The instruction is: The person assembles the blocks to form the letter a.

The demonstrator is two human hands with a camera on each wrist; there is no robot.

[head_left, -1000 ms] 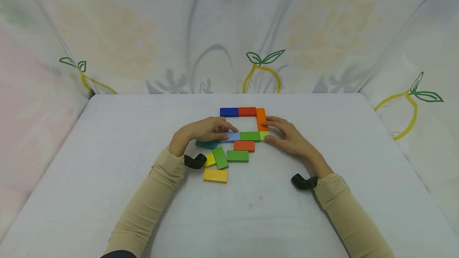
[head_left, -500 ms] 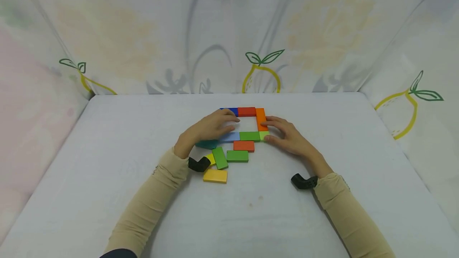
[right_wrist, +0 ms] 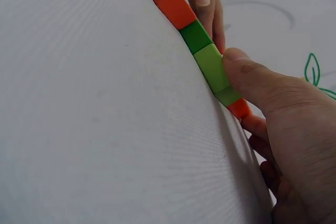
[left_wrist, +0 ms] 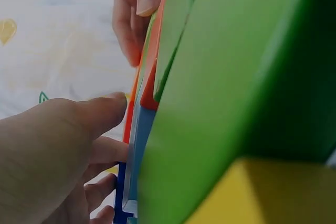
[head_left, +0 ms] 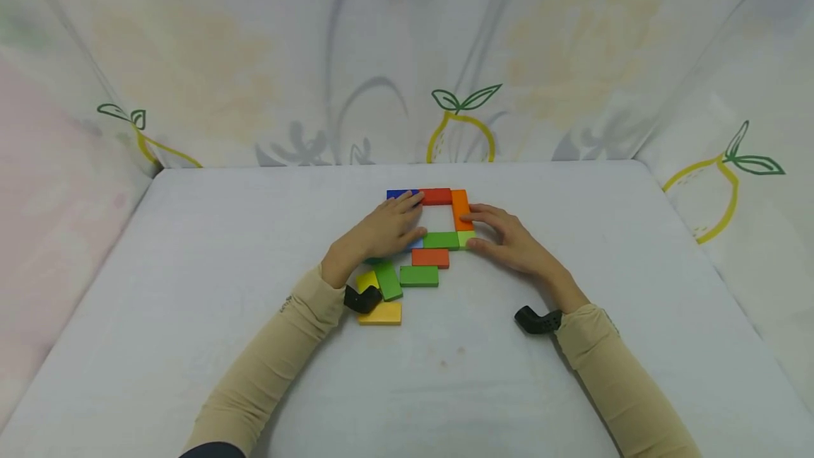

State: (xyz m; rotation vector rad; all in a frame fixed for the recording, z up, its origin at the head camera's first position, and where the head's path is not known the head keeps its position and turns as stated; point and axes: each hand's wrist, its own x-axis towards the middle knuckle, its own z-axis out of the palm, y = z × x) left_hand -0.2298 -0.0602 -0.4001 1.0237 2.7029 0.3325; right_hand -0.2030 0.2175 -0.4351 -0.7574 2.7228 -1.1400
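Flat wooden blocks form a ring on the white table: dark blue (head_left: 396, 194) and red (head_left: 435, 196) along the back, orange (head_left: 460, 205) at the right, light blue (head_left: 416, 243), green (head_left: 440, 240) and lime (head_left: 466, 237) along the front. My left hand (head_left: 381, 226) lies across its left side, fingers stretched over the dark blue and red blocks and thumb by the light blue one. The ring's left side is hidden beneath it. At the right, my right hand (head_left: 514, 244) touches the orange block with its fingers, its thumb resting against the lime block.
In front of the ring lie loose blocks: red-orange (head_left: 430, 258), green (head_left: 419, 276), another green one turned askew (head_left: 388, 281), yellow (head_left: 367, 279) and amber (head_left: 385, 314). A teal block (head_left: 374, 260) is mostly covered by the left wrist. Patterned cloth (head_left: 318, 55) backs the table.
My left hand has left the light blue block and moved back and right, its fingers now spread over the dark blue block. The right hand has stayed in place.
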